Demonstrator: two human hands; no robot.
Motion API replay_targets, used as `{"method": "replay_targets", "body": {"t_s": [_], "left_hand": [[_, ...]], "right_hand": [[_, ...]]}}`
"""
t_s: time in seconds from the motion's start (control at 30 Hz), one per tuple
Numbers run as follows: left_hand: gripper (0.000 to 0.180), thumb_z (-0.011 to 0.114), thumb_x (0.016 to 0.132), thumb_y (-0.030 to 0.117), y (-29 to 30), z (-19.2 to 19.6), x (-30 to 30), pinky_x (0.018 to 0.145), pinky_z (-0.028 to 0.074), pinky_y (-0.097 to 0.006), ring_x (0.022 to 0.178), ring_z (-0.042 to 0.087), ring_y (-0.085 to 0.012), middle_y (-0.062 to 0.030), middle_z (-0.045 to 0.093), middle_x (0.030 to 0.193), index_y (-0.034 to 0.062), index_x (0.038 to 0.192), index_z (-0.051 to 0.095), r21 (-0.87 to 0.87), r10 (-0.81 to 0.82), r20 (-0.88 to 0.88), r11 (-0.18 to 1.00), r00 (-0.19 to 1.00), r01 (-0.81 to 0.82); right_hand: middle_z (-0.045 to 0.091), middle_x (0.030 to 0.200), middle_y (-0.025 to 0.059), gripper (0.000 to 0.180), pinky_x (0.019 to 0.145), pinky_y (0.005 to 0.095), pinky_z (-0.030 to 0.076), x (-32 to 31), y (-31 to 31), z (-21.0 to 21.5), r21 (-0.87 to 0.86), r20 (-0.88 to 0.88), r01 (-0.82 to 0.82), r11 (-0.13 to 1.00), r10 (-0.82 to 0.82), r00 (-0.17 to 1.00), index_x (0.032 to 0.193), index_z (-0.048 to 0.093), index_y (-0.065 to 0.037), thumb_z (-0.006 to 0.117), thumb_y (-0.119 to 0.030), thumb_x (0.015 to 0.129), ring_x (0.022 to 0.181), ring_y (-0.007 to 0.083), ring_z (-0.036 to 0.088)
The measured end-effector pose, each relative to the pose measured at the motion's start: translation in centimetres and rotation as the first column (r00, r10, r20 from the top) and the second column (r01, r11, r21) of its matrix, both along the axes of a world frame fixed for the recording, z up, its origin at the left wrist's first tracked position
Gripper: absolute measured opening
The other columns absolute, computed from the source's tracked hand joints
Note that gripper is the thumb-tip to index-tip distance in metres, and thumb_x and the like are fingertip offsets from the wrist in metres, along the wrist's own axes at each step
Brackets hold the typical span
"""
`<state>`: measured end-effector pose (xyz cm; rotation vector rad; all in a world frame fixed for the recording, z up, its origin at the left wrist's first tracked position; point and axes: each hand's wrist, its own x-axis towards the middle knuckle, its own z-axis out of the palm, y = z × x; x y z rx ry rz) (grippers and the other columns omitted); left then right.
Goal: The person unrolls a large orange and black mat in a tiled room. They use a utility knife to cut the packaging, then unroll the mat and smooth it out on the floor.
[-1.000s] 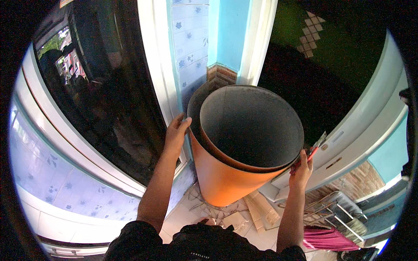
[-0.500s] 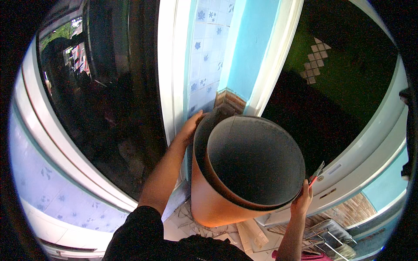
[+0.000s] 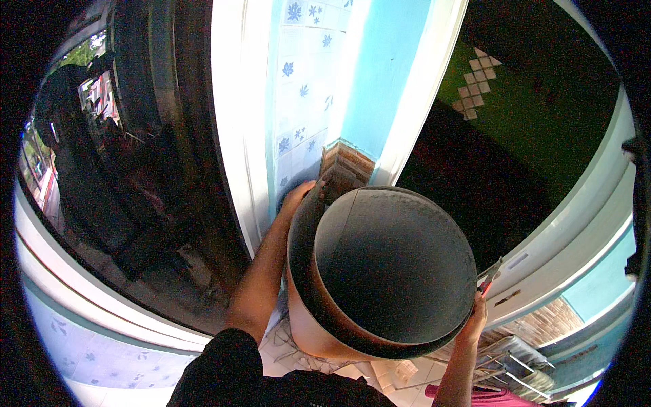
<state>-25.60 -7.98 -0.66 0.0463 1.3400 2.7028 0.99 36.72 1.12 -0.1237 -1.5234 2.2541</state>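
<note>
1. Both hands are staying well apart, one on each side of the rolled sheet (image 3: 400, 264). Left hand (image 3: 298, 197) is clasping the outer layer near its far-left edge, with some fingers hidden behind it. Right hand (image 3: 477, 317) is pressing against the right rim while gripping a red-handled tool (image 3: 485, 283), whose metal end is pointing up and outward.
2. Between the forearms, directly in front of the body, the orange-backed, dark-grey-lined roll is standing roughly upright. Its long axis is running from the wide open top down toward the floor tiles (image 3: 278, 359); whether the base is touching them cannot be told. The right hand is lying nearer the body, the left farther forward.
3. On the left, the outer layer is standing off from the inner coil, leaving a dark crescent gap beside the left hand.
4. Just beyond that hand, a white frame (image 3: 244, 102) and leaf-patterned wall tiles (image 3: 302, 88) are limiting room on the left; a brown brick-patterned strip (image 3: 347, 166) is sitting behind the roll.
5. Right of the rim, a dark area (image 3: 515, 136) is spreading within white framing. Lower right, a metal-tube frame (image 3: 519, 366) and maroon cloth (image 3: 468, 393) are lying beyond the right forearm.
</note>
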Motion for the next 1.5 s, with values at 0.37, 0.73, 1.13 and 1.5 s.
{"method": "replay_targets", "body": {"t_s": [0.37,0.73,1.13,1.5], "left_hand": [[0.033,0.06,0.092,0.029,-1.9,0.7,9.5,0.085,0.047,-0.033,0.092,0.061,-0.0192,-0.009,0.068,0.1,0.0,0.104,0.07,-0.339,0.411,-0.168,0.829,0.896,-0.445],[0.029,0.063,0.081,0.027,-9.4,-0.7,17.7,0.079,0.047,-0.035,0.085,0.058,-0.0203,-0.0059,0.063,0.093,0.0064,0.102,0.061,-0.273,0.591,-0.17,0.741,0.789,-0.614],[0.035,0.056,0.084,0.036,-10.8,0.5,22.3,0.065,0.048,-0.035,0.066,0.06,-0.0223,-0.0131,0.066,0.076,0.0018,0.084,0.062,-0.138,0.424,-0.197,0.88,0.884,-0.454],[0.018,0.052,0.091,0.019,-13.0,-0.8,35.1,0.056,0.037,-0.031,0.056,0.042,-0.0148,-0.0035,0.043,0.061,0.0077,0.078,0.047,0.02,0.613,-0.445,0.736,0.653,-0.677]], "right_hand": [[0.064,0.099,0.008,0.038,0.08,0.0366,0.047,-1.0,2.6,-2.2,-0.053,0.013,0.064,0.997,-0.064,0.998,0.111,0.062,-0.001,0.051,-0.036,0.099,0.087,0.0209,0.06],[0.067,0.108,0.0109,0.038,0.084,0.0373,0.048,-2.4,6.1,-3.8,0.356,-0.047,0.242,0.903,-0.242,0.969,0.115,0.063,-0.001,0.055,-0.034,0.098,0.093,0.022,0.062],[0.064,0.095,0.0062,0.021,0.083,0.0307,0.045,1.7,-1.1,9.3,0.789,-0.014,0.117,0.603,-0.172,0.985,0.109,0.062,0.0,0.063,-0.016,0.095,0.09,0.0175,0.056],[0.065,0.087,0.0155,0.041,0.073,0.0382,0.051,5.4,-7.4,14.7,0.887,0.389,-0.461,-0.028,0.583,0.713,0.103,0.061,-0.002,0.084,-0.021,0.075,0.083,0.0253,0.066]]}}
